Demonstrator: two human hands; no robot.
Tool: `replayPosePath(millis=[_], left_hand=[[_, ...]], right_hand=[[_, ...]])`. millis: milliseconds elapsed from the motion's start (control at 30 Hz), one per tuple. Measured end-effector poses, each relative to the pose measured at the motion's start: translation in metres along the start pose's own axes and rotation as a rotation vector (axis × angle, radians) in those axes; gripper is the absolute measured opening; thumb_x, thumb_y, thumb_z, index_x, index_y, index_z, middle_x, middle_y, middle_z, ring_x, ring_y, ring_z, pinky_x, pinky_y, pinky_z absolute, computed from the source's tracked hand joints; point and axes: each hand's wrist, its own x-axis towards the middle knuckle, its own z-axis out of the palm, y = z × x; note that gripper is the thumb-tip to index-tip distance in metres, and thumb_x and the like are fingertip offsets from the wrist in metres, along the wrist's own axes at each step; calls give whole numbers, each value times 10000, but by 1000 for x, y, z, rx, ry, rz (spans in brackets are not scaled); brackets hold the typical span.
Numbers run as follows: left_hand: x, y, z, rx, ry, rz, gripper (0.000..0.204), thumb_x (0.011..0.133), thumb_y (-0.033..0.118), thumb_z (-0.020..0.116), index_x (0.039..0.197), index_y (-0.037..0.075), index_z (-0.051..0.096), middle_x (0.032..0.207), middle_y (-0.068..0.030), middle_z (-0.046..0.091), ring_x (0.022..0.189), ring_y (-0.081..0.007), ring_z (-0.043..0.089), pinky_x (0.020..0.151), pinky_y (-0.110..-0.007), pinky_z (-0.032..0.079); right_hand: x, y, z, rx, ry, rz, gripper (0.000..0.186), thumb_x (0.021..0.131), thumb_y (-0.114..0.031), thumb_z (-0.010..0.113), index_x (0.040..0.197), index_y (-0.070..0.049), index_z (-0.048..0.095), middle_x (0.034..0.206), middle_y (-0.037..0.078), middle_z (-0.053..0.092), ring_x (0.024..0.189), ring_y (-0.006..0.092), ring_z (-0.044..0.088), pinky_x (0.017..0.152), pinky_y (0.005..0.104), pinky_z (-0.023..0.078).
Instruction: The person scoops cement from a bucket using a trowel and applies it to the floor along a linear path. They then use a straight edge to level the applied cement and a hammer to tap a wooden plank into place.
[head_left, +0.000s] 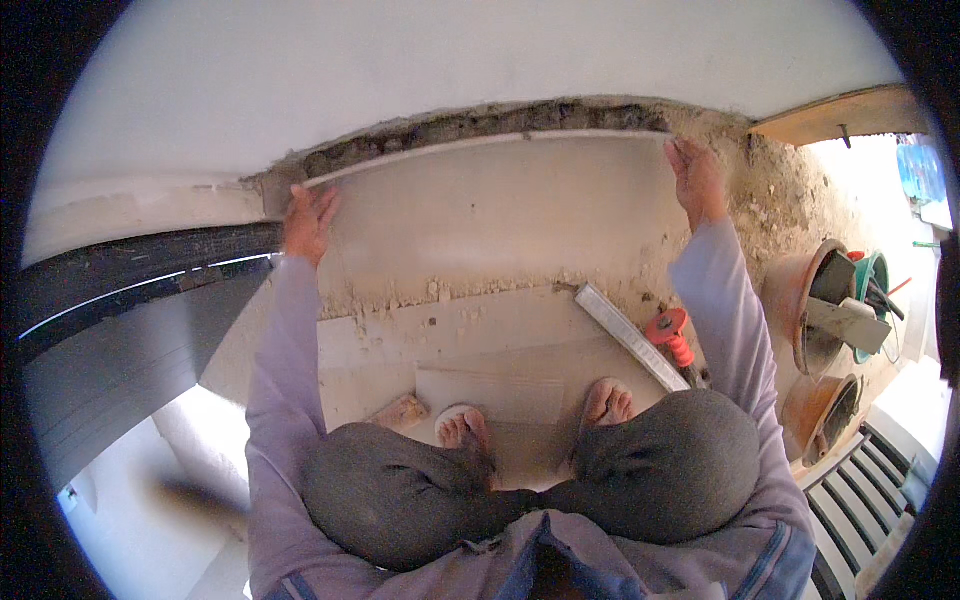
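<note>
A long pale slab (pixel 490 200) with a thin white far edge spans the space between my two hands, alongside a rough, chipped groove (pixel 480 122) at the base of the wall. My left hand (pixel 312 222) is at the slab's left far corner, thumb and fingers closed around its edge. At the opposite far corner, my right hand (pixel 697 180) pinches the edge with bent fingers. Dark mortar or broken masonry shows in the groove beyond the slab. Where the slab's near side ends is hard to make out under the dust.
Near my feet lie a silver straight bar (pixel 630 338), a tool with a red hand guard (pixel 667 325) and a small reddish block (pixel 402 412). Rubble (pixel 790 195) covers the right side, beside buckets (pixel 812 300) and a wooden board (pixel 845 115). A dark panel (pixel 130 340) stands left.
</note>
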Motion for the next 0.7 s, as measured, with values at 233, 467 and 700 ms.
replayPosePath(millis=[233,467,700], left_hand=[[37,-20,-20,-77,-385,-149,780,977,468,344,1464,56,-105,1500,-212,221,1249,-368,469,1097,-433,384],[-27,-40,85,126,-306,-43,1067,959,330,518,1253,209,-500,1507,-182,218,1251,-376,462,1089,-444,390],[-17,-77,115,-38,-138,129,1132,921,376,576,1248,284,-504,1524,-161,130,1256,-408,442,1042,-507,437]], right_hand=[[-5,-32,-4,-174,-10,-298,125,896,40,519,999,97,560,1053,166,588,990,269,591,962,380,530],[1,-30,-12,565,-59,-42,184,893,-69,610,1013,71,612,986,136,639,938,259,645,927,342,539],[-9,-54,-18,556,-52,130,365,912,-266,635,1099,47,637,1013,127,681,950,198,663,847,286,532]])
